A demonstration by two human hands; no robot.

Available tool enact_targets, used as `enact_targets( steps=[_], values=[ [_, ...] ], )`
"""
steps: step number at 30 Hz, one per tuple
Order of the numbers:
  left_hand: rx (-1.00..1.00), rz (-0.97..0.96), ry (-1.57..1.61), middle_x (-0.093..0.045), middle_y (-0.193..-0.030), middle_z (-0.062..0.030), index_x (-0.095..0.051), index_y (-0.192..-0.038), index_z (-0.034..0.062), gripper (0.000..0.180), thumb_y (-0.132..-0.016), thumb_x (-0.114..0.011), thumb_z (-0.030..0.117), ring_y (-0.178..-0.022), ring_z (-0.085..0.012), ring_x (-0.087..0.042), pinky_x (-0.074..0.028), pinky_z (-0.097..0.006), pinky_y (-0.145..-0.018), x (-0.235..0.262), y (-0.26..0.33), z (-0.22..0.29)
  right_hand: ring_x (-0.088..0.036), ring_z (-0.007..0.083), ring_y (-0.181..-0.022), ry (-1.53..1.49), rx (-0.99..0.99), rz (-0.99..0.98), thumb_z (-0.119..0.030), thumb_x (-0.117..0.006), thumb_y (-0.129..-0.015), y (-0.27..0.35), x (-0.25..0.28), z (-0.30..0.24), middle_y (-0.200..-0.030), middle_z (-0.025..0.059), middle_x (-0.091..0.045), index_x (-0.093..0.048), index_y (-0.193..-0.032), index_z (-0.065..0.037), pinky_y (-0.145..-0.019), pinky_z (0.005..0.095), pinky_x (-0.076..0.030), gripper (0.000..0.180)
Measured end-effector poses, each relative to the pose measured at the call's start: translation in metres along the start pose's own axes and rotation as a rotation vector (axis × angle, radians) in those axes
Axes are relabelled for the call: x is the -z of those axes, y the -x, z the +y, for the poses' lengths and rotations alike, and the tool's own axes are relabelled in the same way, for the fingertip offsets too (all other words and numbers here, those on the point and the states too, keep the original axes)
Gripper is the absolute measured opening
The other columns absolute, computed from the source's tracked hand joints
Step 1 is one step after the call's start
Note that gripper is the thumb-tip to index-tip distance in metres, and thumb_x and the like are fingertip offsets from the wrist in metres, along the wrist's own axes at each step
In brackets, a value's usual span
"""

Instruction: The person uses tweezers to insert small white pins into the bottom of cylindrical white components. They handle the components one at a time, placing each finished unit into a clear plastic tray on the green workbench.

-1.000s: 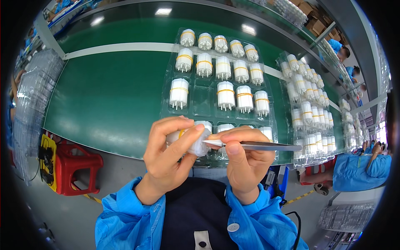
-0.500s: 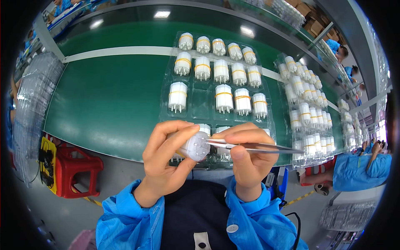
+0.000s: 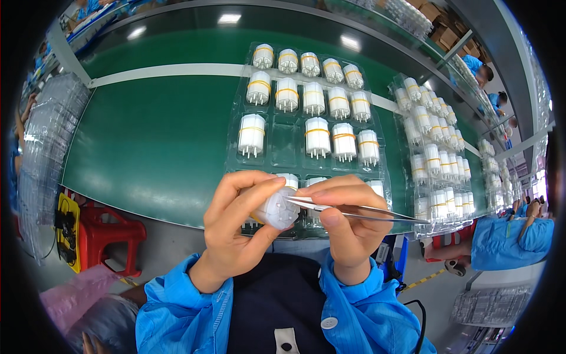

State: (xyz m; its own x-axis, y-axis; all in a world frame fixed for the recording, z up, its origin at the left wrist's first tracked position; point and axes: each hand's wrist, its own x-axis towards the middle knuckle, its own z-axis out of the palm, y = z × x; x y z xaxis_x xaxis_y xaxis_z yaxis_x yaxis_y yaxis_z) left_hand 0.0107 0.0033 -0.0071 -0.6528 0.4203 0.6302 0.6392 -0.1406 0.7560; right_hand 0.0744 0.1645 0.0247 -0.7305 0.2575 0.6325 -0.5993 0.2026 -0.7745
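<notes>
two hands meet just above the near edge of the green table (image 3: 147,147). my left hand (image 3: 236,227) wraps a small white cylindrical part (image 3: 276,207), its grip closed around the body with thumb below and fingers (image 3: 247,184) curled over the top; the part's end face is turned to my right, so its long axis runs roughly left to right, pointing toward the other hand. my right hand (image 3: 348,224) pinches a pair of metal tweezers (image 3: 354,210), grip closed on the shafts near the tips; the tweezers lie almost level, handle end trailing off to my right, tips touching or just at the part's exposed end face. whether the tips are pressed together on anything i cannot tell. the part thus lies directly left of the tweezer tips, in line with them, and the right hand is the nearer one to that end face. just beyond both hands sits a clear blister tray (image 3: 283,150) holding rows of like white cylinders with yellow bands, one pocket in its third row vacant; a second filled tray (image 3: 436,147) lies to its right.
</notes>
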Motion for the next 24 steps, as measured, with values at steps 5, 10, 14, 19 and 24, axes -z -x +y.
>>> enact_targets(
  steps=[5, 10, 14, 19, 24],
  values=[
    [-0.026, 0.005, -0.036, -0.054, -0.119, -0.0198, -0.061, -0.120, -0.0064, 0.055, -0.067, -0.075, -0.011, -0.100, -0.0233, -0.061, -0.054, -0.031, -0.080, 0.000, 0.000, -0.001, -0.070, 0.0244, -0.081, 0.069, 0.044, -0.024, 0.002, -0.069, -0.083, -0.001, 0.000, 0.002, -0.092, 0.0179, -0.073, -0.069, -0.097, 0.004, -0.071, 0.0307, -0.056, 0.013],
    [-0.015, 0.044, -0.020, -0.054, -0.117, -0.0203, -0.061, -0.120, -0.0059, 0.054, -0.068, -0.074, -0.011, -0.102, -0.0242, -0.061, -0.054, -0.031, -0.080, -0.002, 0.003, -0.003, -0.070, 0.0237, -0.080, 0.028, -0.016, 0.035, 0.003, -0.069, -0.083, 0.002, -0.003, 0.001, -0.090, 0.0177, -0.072, -0.069, -0.095, 0.004, -0.069, 0.0301, -0.056, 0.012],
    [0.024, 0.077, -0.040, -0.056, -0.115, -0.0193, -0.063, -0.118, -0.0043, 0.052, -0.068, -0.075, -0.010, -0.101, -0.0254, -0.061, -0.054, -0.032, -0.079, -0.004, 0.004, -0.001, -0.070, 0.0230, -0.077, 0.088, 0.012, -0.010, 0.004, -0.069, -0.082, -0.003, -0.004, -0.001, -0.088, 0.0170, -0.072, -0.069, -0.093, 0.004, -0.066, 0.0298, -0.055, 0.011],
    [-0.069, 0.118, -0.151, -0.060, -0.110, -0.0165, -0.068, -0.113, -0.0011, 0.051, -0.063, -0.077, -0.008, -0.096, -0.0286, -0.063, -0.053, -0.034, -0.078, -0.007, 0.001, -0.003, -0.069, 0.0234, -0.071, 0.231, 0.032, -0.098, 0.005, -0.070, -0.079, -0.011, -0.001, -0.008, -0.084, 0.0157, -0.071, -0.069, -0.091, 0.002, -0.061, 0.0293, -0.054, 0.012],
    [-0.040, 0.085, -0.172, -0.061, -0.109, -0.0168, -0.068, -0.112, -0.0015, 0.051, -0.063, -0.077, -0.007, -0.096, -0.0294, -0.063, -0.053, -0.035, -0.079, -0.007, 0.001, -0.002, -0.068, 0.0235, -0.069, 0.306, 0.037, -0.179, 0.005, -0.069, -0.080, -0.018, 0.000, -0.014, -0.082, 0.0150, -0.070, -0.069, -0.091, 0.003, -0.060, 0.0295, -0.053, 0.012]
  ],
)
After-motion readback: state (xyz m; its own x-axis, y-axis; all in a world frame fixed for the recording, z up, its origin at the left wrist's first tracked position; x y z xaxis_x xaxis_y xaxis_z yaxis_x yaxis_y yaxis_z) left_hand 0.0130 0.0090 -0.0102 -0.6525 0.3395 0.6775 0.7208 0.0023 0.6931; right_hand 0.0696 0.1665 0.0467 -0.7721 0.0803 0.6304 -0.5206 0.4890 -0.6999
